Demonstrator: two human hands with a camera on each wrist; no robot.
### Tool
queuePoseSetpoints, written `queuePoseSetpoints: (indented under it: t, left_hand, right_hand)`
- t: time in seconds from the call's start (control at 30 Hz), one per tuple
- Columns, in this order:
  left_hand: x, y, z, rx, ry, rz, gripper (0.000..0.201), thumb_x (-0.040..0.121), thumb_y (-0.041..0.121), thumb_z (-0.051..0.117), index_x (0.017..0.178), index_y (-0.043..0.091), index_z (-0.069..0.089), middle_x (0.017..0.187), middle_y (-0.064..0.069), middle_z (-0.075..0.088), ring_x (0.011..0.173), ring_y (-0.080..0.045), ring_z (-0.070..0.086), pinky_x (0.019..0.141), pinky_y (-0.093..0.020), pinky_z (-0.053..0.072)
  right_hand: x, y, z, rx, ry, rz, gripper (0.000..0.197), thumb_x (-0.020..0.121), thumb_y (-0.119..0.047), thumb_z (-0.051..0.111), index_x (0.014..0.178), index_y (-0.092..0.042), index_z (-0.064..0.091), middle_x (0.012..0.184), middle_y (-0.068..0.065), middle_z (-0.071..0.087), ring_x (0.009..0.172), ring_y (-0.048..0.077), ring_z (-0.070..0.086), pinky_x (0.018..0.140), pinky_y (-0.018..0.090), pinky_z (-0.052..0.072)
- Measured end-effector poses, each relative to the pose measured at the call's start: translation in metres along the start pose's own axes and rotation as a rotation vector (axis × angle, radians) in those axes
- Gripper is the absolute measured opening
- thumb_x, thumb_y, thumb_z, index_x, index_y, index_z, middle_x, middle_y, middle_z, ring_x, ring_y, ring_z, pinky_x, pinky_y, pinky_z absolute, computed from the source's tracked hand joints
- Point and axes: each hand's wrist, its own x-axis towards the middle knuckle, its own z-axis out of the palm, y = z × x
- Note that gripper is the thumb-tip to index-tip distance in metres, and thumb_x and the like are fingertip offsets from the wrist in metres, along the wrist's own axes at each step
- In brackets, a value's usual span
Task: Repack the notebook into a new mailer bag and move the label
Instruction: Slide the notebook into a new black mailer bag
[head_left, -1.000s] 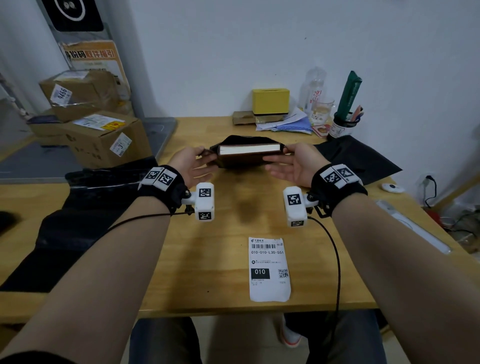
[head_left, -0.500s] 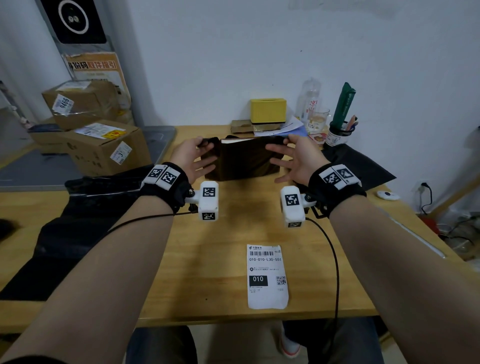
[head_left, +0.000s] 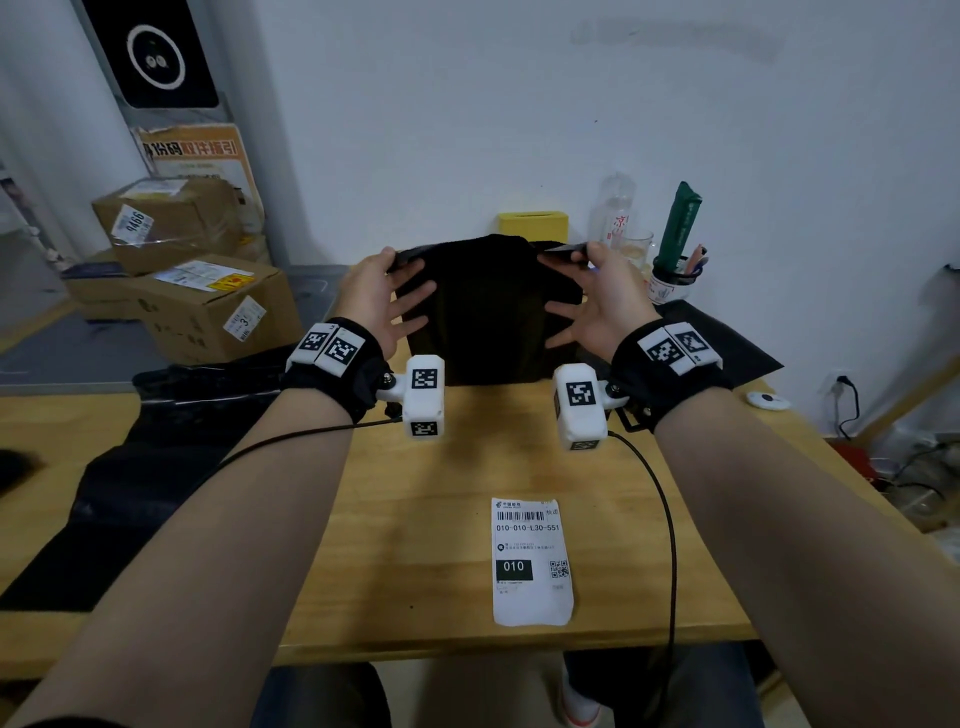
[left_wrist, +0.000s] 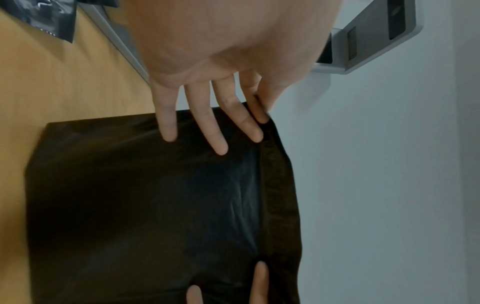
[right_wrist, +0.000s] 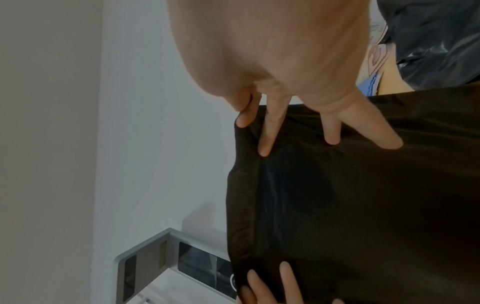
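A black mailer bag (head_left: 488, 312) hangs upright above the far half of the wooden table (head_left: 405, 545), its lower edge near the tabletop. My left hand (head_left: 384, 291) pinches its top left corner between thumb and index finger. My right hand (head_left: 597, 296) pinches the top right corner the same way. In the left wrist view, the left hand (left_wrist: 257, 109) spreads its other fingers (left_wrist: 218, 144) on the bag (left_wrist: 155, 205). The right hand (right_wrist: 246, 115) does likewise on the bag (right_wrist: 363, 205). No notebook shows. The white shipping label (head_left: 530, 561) lies flat near the front edge.
Another black bag (head_left: 156, 467) sprawls over the table's left side, and one more (head_left: 722, 338) lies at the right. Cardboard boxes (head_left: 208, 306) stack at the left. A yellow box (head_left: 535, 223), a bottle (head_left: 615, 213) and a pen cup (head_left: 675, 280) stand by the wall.
The bag went from lying flat with the notebook's page edge showing to standing upright and higher. Both hands shifted to its top corners, and the notebook is out of sight.
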Motion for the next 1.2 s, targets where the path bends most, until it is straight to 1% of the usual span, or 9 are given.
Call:
queuePoseSetpoints:
  t: [0.1, 0.2, 0.37, 0.47, 0.7, 0.8, 0.93, 1.07, 1.2]
  left_hand:
    - [-0.002, 0.005, 0.003, -0.016, 0.015, 0.031, 0.016, 0.103, 0.034, 0.046, 0.110, 0.025, 0.058, 0.100, 0.007, 0.076, 0.092, -0.018, 0.075, 0.098, -0.060, 0.044]
    - [-0.005, 0.011, 0.007, -0.050, 0.011, 0.048, 0.018, 0.103, 0.034, 0.047, 0.111, 0.023, 0.058, 0.100, 0.007, 0.076, 0.090, -0.017, 0.075, 0.096, -0.066, 0.043]
    - [-0.010, 0.022, 0.014, -0.083, 0.006, 0.100, 0.017, 0.101, 0.035, 0.049, 0.107, 0.022, 0.059, 0.093, 0.008, 0.076, 0.089, -0.015, 0.075, 0.094, -0.069, 0.042]
    - [-0.013, 0.030, 0.019, -0.105, -0.001, 0.129, 0.018, 0.101, 0.035, 0.050, 0.108, 0.022, 0.060, 0.091, 0.008, 0.076, 0.089, -0.016, 0.075, 0.093, -0.071, 0.041]
    - [-0.024, 0.045, 0.029, -0.138, -0.023, 0.173, 0.016, 0.100, 0.035, 0.051, 0.103, 0.023, 0.061, 0.087, 0.009, 0.075, 0.089, -0.015, 0.075, 0.092, -0.072, 0.040]
    - [-0.027, 0.049, 0.032, -0.140, -0.025, 0.191, 0.014, 0.100, 0.035, 0.050, 0.098, 0.024, 0.060, 0.080, 0.011, 0.074, 0.089, -0.014, 0.075, 0.093, -0.071, 0.041]
    - [-0.026, 0.055, 0.036, -0.133, -0.033, 0.226, 0.016, 0.101, 0.035, 0.050, 0.089, 0.026, 0.058, 0.078, 0.012, 0.074, 0.090, -0.014, 0.075, 0.092, -0.070, 0.042]
    - [-0.014, 0.059, 0.039, -0.144, -0.025, 0.240, 0.016, 0.100, 0.033, 0.050, 0.088, 0.026, 0.058, 0.077, 0.011, 0.073, 0.090, -0.014, 0.075, 0.092, -0.068, 0.043]
    - [0.015, 0.059, 0.044, -0.140, 0.008, 0.258, 0.015, 0.100, 0.031, 0.050, 0.088, 0.025, 0.058, 0.078, 0.009, 0.073, 0.089, -0.016, 0.075, 0.093, -0.066, 0.043]
  right_hand:
    - [-0.003, -0.006, 0.002, -0.017, 0.001, -0.031, 0.038, 0.109, -0.040, 0.028, 0.082, -0.023, 0.048, 0.134, -0.003, 0.067, 0.140, 0.053, 0.030, 0.104, 0.086, 0.006]
    - [-0.006, -0.010, 0.003, -0.021, -0.002, -0.062, 0.036, 0.109, -0.040, 0.027, 0.085, -0.023, 0.048, 0.131, -0.003, 0.069, 0.136, 0.054, 0.035, 0.102, 0.086, 0.009]
    - [-0.016, -0.022, 0.010, -0.008, 0.025, -0.110, 0.034, 0.110, -0.042, 0.027, 0.091, -0.023, 0.048, 0.132, -0.002, 0.068, 0.135, 0.051, 0.037, 0.100, 0.087, 0.009]
    - [-0.022, -0.032, 0.014, 0.010, 0.058, -0.142, 0.034, 0.110, -0.042, 0.030, 0.090, -0.022, 0.049, 0.128, -0.001, 0.070, 0.131, 0.049, 0.043, 0.100, 0.087, 0.013]
    - [-0.034, -0.044, 0.020, 0.035, 0.058, -0.192, 0.032, 0.110, -0.041, 0.032, 0.093, -0.022, 0.050, 0.122, -0.001, 0.072, 0.127, 0.051, 0.046, 0.096, 0.089, 0.015]
    - [-0.037, -0.048, 0.023, 0.042, 0.065, -0.221, 0.032, 0.110, -0.042, 0.032, 0.092, -0.022, 0.050, 0.123, -0.001, 0.072, 0.123, 0.050, 0.050, 0.092, 0.087, 0.019]
    - [-0.036, -0.053, 0.028, 0.036, 0.086, -0.264, 0.034, 0.109, -0.043, 0.034, 0.089, -0.023, 0.052, 0.124, -0.001, 0.070, 0.118, 0.048, 0.055, 0.087, 0.083, 0.028]
    - [-0.019, -0.058, 0.030, 0.049, 0.074, -0.279, 0.034, 0.109, -0.043, 0.034, 0.089, -0.024, 0.053, 0.123, -0.003, 0.071, 0.119, 0.048, 0.054, 0.085, 0.084, 0.027]
    - [0.018, -0.058, 0.033, 0.070, 0.057, -0.287, 0.032, 0.108, -0.044, 0.035, 0.090, -0.024, 0.053, 0.121, -0.003, 0.072, 0.114, 0.045, 0.058, 0.089, 0.085, 0.025]
